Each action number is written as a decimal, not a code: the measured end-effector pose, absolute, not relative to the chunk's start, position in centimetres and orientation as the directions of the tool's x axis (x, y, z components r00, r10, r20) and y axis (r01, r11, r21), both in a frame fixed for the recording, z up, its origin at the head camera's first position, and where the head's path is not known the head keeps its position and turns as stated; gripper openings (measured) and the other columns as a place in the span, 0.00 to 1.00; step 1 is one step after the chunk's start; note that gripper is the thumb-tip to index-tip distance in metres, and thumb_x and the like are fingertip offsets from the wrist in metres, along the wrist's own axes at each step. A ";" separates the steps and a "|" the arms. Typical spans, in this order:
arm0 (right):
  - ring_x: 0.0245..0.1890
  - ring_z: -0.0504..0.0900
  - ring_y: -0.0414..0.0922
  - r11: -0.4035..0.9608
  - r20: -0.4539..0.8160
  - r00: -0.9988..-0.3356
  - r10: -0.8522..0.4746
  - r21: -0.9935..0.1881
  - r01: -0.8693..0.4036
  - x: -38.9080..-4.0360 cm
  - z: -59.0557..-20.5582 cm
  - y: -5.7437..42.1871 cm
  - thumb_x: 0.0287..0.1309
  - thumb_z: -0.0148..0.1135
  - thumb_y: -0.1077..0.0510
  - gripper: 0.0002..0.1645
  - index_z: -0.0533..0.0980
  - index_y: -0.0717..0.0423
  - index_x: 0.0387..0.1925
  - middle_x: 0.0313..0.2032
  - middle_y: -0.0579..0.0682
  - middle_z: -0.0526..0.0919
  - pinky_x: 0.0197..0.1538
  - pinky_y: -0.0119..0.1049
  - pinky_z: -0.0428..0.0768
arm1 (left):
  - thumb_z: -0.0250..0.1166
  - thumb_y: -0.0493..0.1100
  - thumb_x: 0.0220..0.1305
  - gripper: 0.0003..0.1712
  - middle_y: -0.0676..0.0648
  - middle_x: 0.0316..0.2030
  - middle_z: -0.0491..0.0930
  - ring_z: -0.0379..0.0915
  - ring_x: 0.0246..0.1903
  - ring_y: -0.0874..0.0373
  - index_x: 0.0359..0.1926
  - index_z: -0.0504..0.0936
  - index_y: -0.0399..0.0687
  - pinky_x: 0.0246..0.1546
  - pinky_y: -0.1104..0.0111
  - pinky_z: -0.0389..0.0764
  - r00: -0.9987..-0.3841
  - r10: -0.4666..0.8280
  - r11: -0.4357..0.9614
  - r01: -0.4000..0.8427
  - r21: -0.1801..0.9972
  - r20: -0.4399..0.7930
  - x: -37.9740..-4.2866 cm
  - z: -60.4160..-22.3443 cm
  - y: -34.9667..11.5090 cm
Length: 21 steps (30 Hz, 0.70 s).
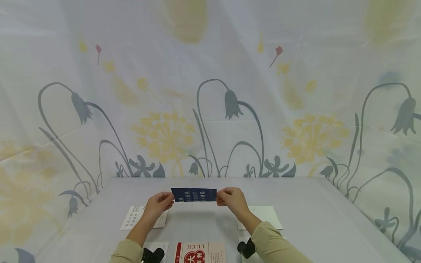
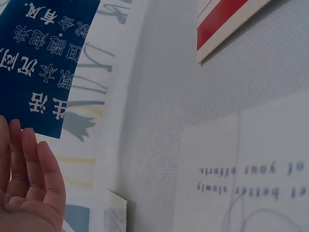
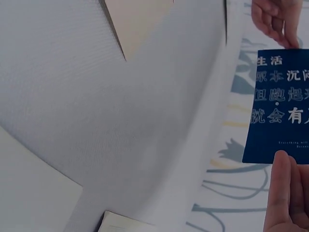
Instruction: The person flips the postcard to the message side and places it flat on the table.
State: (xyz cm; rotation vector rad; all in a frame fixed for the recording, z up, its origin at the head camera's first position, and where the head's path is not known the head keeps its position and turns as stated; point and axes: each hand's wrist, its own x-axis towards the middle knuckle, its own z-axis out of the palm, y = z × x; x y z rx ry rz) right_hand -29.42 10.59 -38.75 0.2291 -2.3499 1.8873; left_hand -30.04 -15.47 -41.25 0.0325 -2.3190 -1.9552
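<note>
Pinching a flat, rectangular blue card (image 1: pixel 194 195) with 2 hands (image 1: pixel 158 204) (image 1: pixel 232 199).

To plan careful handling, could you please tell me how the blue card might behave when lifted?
The blue card is probably fairly stiff, as it spans nearly flat between the left hand and right hand. It looks thin, so likely light; its flat shape suggests sliding rather than rolling.

– See what at lower centre?
– See a dark blue card (image 1: pixel 194 195), pinched at 2 opposite ends by the left hand (image 1: pixel 158 204) and right hand (image 1: pixel 232 200).
– Notice more?
– Notice an upside-down LUCK card (image 1: pixel 201 252), bottom centre.
</note>
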 end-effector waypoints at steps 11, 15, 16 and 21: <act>0.33 0.84 0.53 0.147 0.156 -0.986 -0.054 -0.976 -0.163 -28.9 -39.0 10.9 0.58 0.61 0.61 0.15 0.78 0.73 0.38 0.32 0.61 0.83 0.38 0.39 0.82 | 0.56 0.35 0.66 0.17 0.38 0.43 0.79 0.74 0.49 0.43 0.51 0.74 0.24 0.46 0.65 0.78 -0.998 -0.012 0.011 0.059 0.998 0.059 -29.9 -41.6 -15.8; 0.32 0.84 0.50 0.167 0.144 -0.989 -0.046 -0.974 -0.149 -28.9 -39.3 10.9 0.57 0.62 0.60 0.15 0.79 0.72 0.38 0.33 0.60 0.83 0.39 0.39 0.82 | 0.57 0.35 0.66 0.18 0.36 0.47 0.77 0.75 0.47 0.45 0.52 0.73 0.24 0.47 0.64 0.77 -1.000 -0.015 -0.034 0.015 0.999 0.014 -29.9 -41.6 -15.9; 0.31 0.84 0.49 0.173 0.143 -0.989 -0.045 -0.974 -0.148 -29.0 -39.4 10.9 0.57 0.63 0.60 0.15 0.79 0.71 0.38 0.33 0.59 0.83 0.39 0.39 0.82 | 0.57 0.35 0.65 0.19 0.35 0.49 0.76 0.75 0.47 0.46 0.52 0.73 0.24 0.47 0.63 0.77 -1.000 -0.015 -0.045 0.006 0.999 0.005 -29.9 -41.6 -15.9; 0.29 0.84 0.46 0.180 0.148 -0.988 -0.038 -0.972 -0.153 -29.1 -39.7 10.8 0.55 0.64 0.63 0.13 0.79 0.70 0.38 0.32 0.55 0.83 0.37 0.37 0.82 | 0.61 0.38 0.63 0.20 0.38 0.46 0.78 0.77 0.42 0.53 0.51 0.76 0.27 0.45 0.64 0.78 -1.000 -0.016 -0.018 -0.010 1.000 -0.011 -29.9 -41.5 -16.1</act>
